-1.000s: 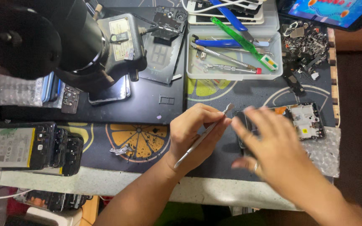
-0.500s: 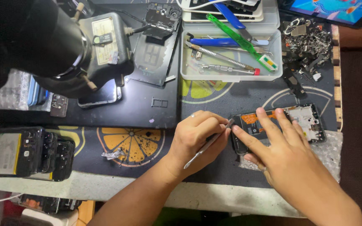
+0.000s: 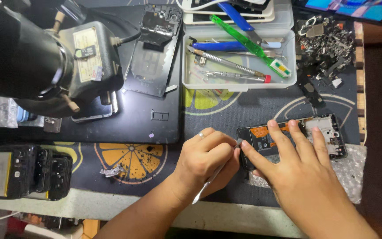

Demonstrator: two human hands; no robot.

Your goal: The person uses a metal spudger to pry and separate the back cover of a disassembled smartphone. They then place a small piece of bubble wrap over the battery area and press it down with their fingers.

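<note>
An opened phone (image 3: pixel 328 132) with its back removed lies on the dark mat at the right, showing a battery with an orange label and a circuit board. My right hand (image 3: pixel 301 177) presses flat on it, fingers spread over the battery. My left hand (image 3: pixel 206 161) grips a thin metal pry tool (image 3: pixel 208 181), its tip against the phone's left edge beside my right thumb.
A white tray (image 3: pixel 239 84) holds screwdrivers, blue tweezers and a green brush. A black microscope (image 3: pixel 27 57) looms at the upper left. Other opened phones (image 3: pixel 23 172) lie at the left edge, a phone frame (image 3: pixel 153 57) at top centre, loose metal parts (image 3: pixel 328 44) at top right.
My left hand has brought the pry tool's tip down to the phone's left edge. My right hand has settled flat on the phone and stopped moving.
</note>
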